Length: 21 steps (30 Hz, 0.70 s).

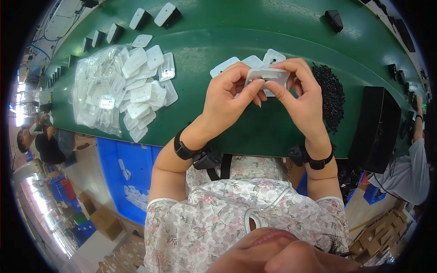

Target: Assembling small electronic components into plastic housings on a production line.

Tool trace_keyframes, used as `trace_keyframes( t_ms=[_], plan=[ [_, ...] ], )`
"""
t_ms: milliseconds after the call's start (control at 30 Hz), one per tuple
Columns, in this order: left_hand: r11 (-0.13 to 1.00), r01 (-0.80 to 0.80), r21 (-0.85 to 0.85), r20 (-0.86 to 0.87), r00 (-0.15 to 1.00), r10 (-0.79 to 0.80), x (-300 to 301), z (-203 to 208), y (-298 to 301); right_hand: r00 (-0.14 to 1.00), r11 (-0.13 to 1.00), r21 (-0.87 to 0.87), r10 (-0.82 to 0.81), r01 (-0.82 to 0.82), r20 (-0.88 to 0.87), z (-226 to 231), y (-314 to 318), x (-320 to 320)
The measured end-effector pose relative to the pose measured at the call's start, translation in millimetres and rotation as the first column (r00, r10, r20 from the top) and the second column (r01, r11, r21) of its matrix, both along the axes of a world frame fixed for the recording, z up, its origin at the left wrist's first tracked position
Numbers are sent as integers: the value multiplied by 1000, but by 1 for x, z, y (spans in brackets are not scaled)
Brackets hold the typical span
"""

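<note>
My left hand [230,95] and my right hand [302,98] pinch a translucent white plastic plate [269,73] between them, above the green table. Both thumbs press on its near face, around a small dark spot in the middle; whether a separate small part sits there I cannot make out. Just beyond my fingers lie a few similar loose plates [223,66], partly covered by my hands. Right of my right hand is a heap of small black plastic pieces [328,96]. To the left a large pile of the same white plates [144,93] spills from a clear plastic bag [86,93].
Along the far edge of the green table [205,43] stand several black housings with white faces [167,15]. A black housing [333,21] lies far right, and a large black box [377,129] stands near right. Below the table's left front is a blue bin [111,170] with white plates inside. People sit at both sides.
</note>
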<state>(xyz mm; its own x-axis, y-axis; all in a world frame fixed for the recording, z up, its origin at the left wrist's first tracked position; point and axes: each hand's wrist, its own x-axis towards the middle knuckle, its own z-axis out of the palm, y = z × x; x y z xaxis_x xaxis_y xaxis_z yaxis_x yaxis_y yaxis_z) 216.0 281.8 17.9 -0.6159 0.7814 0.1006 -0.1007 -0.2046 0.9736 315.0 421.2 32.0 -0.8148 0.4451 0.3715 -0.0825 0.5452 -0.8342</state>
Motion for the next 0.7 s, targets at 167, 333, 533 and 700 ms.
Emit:
trace_keyframes(
  t_ms=[167,333,533,700],
  plan=[
    [997,49,-52,-35,998,-51,-1,3,-2,957,910,-402,202,-104,209,3,7,5],
    [994,57,-98,-85,994,-66,0,-3,-4,971,990,-111,104,-81,217,4,1,5],
    [996,89,-21,83,993,-87,1,7,-10,967,957,-230,214,-179,136,0,4,8],
    [994,109,-12,152,983,-106,-5,11,-11,952,802,-549,305,-234,40,3,1,6]
  ],
)
